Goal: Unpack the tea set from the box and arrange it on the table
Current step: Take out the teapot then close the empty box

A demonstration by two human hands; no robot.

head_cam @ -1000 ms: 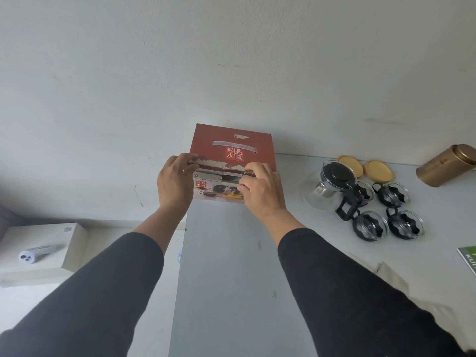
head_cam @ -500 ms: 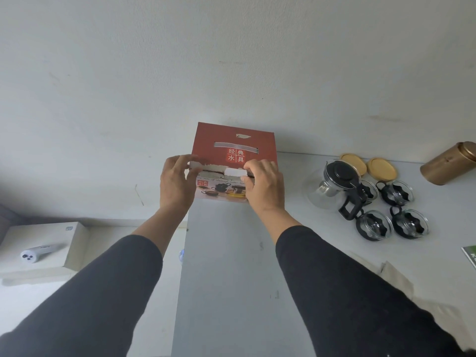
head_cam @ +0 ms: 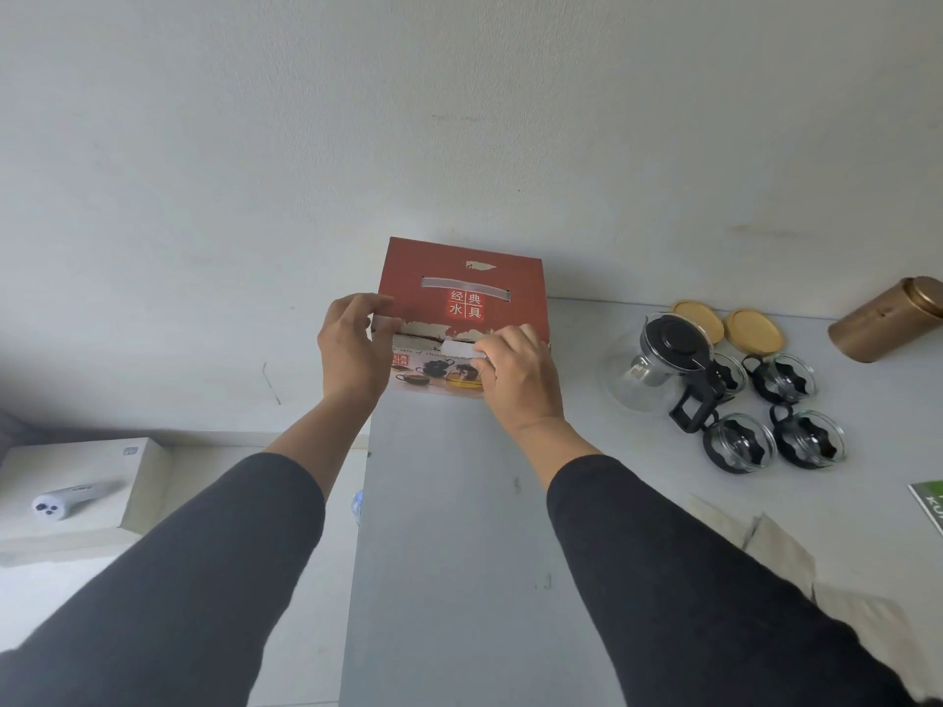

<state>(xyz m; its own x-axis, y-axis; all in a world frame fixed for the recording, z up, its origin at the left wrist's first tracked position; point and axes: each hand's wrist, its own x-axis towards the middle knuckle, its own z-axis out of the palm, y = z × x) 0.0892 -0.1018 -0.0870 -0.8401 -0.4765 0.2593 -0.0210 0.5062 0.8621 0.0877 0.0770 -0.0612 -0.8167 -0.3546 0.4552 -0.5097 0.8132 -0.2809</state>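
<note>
Left hand (head_cam: 352, 349) gripped the near left corner of the red printed cardboard box (head_cam: 459, 293), thumb hooked over the torn top edge and fingers curled round the side. That box stood at the far left end of the grey table (head_cam: 459, 553), at about 12 o'clock from the wearer, its back against the white wall (head_cam: 459, 119). Right hand (head_cam: 520, 375) was curled on the white front flap (head_cam: 459, 348) at the box's torn edge, pinching it; whether the flap was fully seated could not be told.

At about 2 o'clock from the box, well apart from it, stood the glass teapot with black lid and handle (head_cam: 663, 364), four glass cups in black holders (head_cam: 765, 415) just beside it, and two round wooden coasters (head_cam: 727, 324) behind them. A bronze metal canister (head_cam: 888, 318) lay on its side further right.

Judgement: the set appeared already unpacked, and the step in hand was dealing with the box. To do it well, the left hand should brace the corner firmly while the right works the flap evenly along its width, since the torn card could rip further. The box should be kept clear of the glassware.
</note>
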